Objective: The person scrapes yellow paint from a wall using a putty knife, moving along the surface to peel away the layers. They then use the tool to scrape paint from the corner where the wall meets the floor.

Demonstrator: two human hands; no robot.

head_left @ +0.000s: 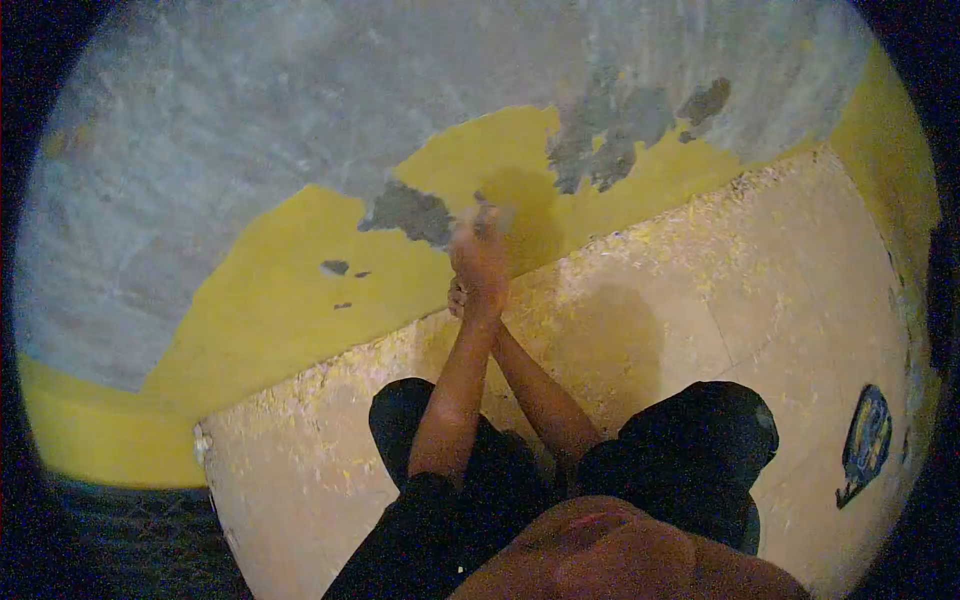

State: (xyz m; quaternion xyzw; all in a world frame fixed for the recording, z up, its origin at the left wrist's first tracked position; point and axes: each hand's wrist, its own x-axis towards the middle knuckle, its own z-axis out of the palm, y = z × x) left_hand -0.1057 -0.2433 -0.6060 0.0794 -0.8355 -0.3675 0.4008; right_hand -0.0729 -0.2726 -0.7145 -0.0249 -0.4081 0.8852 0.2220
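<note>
Seen from above, both arms stretched forward and crossing at the wrists toward a wall painted yellow. Left hand uppermost, fist closed around the handle of a scraper, blade blurred and pressed against the wall at the ragged edge where yellow paint meets bare grey plaster. Right hand tucked just beneath and behind the left, fingers curled; cannot tell whether gripping the same handle or bracing the left wrist, mostly hidden. Just left of the scraper, touching its working line, a dark grey stripped patch; further right and higher, larger stripped patches scattered across the remaining yellow. Small bare flecks lower left of the hands. Below the wall, a pale tiled floor strewn with yellow paint flakes, thickest along the foot of the wall. Knees in dark trousers on that floor, either side of the forearms, bare torso at the bottom edge of the view. Near the right border, well apart from the hands, a blue and yellow object lying on the floor, too distorted to identify.
</note>
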